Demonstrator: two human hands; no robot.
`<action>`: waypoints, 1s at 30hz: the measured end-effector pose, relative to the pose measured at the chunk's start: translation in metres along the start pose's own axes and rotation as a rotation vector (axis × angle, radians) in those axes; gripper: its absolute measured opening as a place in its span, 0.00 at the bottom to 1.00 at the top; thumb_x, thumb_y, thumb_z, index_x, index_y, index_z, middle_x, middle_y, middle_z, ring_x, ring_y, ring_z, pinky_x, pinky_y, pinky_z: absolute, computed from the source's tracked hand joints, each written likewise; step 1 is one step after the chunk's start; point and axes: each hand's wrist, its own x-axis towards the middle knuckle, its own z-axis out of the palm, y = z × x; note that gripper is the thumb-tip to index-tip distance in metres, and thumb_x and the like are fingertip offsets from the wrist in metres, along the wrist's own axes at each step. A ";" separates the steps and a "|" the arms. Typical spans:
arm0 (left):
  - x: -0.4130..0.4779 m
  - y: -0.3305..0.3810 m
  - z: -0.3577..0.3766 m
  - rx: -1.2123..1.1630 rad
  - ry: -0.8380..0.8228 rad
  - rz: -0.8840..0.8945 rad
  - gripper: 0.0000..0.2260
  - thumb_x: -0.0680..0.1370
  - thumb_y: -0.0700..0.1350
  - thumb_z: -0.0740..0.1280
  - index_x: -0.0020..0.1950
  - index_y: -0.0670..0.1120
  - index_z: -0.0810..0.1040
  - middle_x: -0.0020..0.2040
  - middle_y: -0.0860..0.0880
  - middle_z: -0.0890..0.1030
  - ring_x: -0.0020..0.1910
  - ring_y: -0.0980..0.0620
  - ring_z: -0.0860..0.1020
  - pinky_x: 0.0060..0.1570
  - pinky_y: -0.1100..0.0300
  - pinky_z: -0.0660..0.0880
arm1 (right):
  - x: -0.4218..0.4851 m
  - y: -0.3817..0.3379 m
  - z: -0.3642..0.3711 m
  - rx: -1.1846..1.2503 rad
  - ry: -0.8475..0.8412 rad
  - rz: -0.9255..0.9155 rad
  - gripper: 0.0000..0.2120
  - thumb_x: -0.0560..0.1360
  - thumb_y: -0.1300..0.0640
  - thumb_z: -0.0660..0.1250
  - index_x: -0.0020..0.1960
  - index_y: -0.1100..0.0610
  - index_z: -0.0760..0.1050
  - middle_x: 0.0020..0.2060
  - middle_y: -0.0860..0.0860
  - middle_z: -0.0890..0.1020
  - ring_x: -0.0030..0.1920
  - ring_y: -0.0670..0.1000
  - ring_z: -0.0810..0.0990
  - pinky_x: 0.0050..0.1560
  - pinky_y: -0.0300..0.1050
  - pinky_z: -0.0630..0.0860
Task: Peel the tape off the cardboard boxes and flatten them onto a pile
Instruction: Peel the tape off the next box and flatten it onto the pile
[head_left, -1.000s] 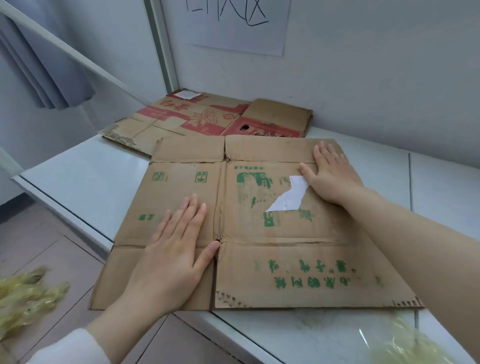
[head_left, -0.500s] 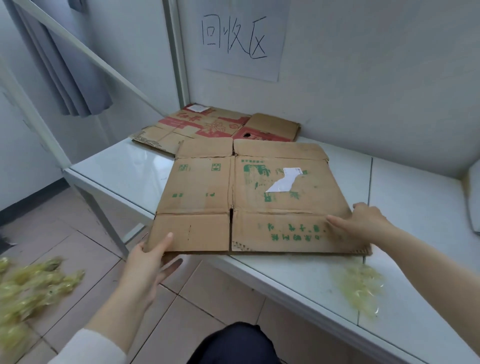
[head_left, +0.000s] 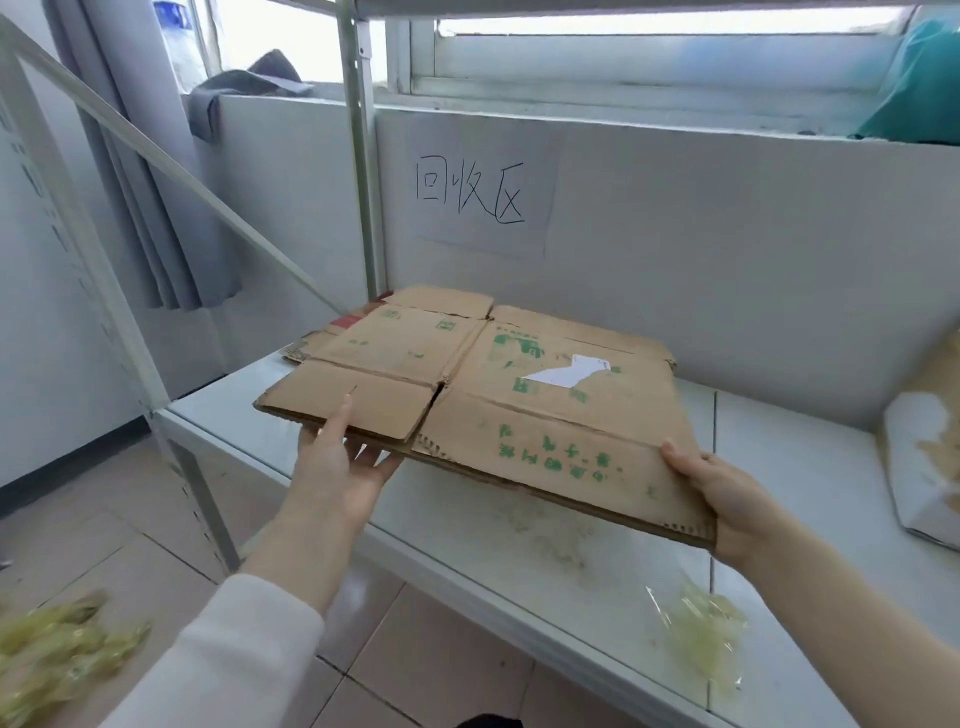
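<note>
A flattened brown cardboard box (head_left: 509, 395) with green print and a torn white label hangs tilted above the white shelf (head_left: 810, 467). My left hand (head_left: 337, 457) grips its near left edge, thumb on top and fingers underneath. My right hand (head_left: 722, 493) holds the near right corner the same way. The box's far edge lies over a second flattened box with red print (head_left: 345, 321), which is mostly hidden at the back left of the shelf.
A crumpled wad of peeled clear tape (head_left: 701, 629) lies on the shelf's front right. More tape (head_left: 57, 654) lies on the tiled floor at lower left. Another cardboard box (head_left: 924, 457) stands at the right edge. A paper sign (head_left: 478, 197) hangs on the back wall.
Both hands left the top of the flat box, took its near edge and lifted it off the shelf. It has moved back over the red-printed cardboard.
</note>
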 end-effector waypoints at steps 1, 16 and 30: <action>0.003 -0.006 0.006 0.013 -0.029 0.023 0.13 0.79 0.39 0.62 0.62 0.51 0.70 0.52 0.44 0.78 0.47 0.46 0.78 0.44 0.45 0.77 | -0.001 0.005 0.009 0.038 0.012 -0.020 0.11 0.75 0.55 0.66 0.53 0.59 0.70 0.44 0.56 0.80 0.38 0.54 0.80 0.24 0.47 0.79; 0.223 -0.006 0.022 0.288 0.262 0.140 0.18 0.78 0.38 0.64 0.66 0.36 0.68 0.59 0.40 0.75 0.56 0.43 0.76 0.61 0.43 0.72 | 0.144 0.003 0.134 0.190 0.022 -0.070 0.23 0.77 0.59 0.64 0.69 0.61 0.60 0.60 0.58 0.75 0.53 0.59 0.78 0.54 0.58 0.76; 0.279 -0.036 0.034 0.740 0.639 0.443 0.25 0.81 0.40 0.55 0.76 0.41 0.50 0.76 0.43 0.54 0.74 0.46 0.58 0.70 0.60 0.54 | 0.216 0.025 0.147 -0.551 0.286 -0.215 0.26 0.71 0.46 0.70 0.56 0.66 0.71 0.52 0.59 0.77 0.52 0.60 0.76 0.46 0.47 0.72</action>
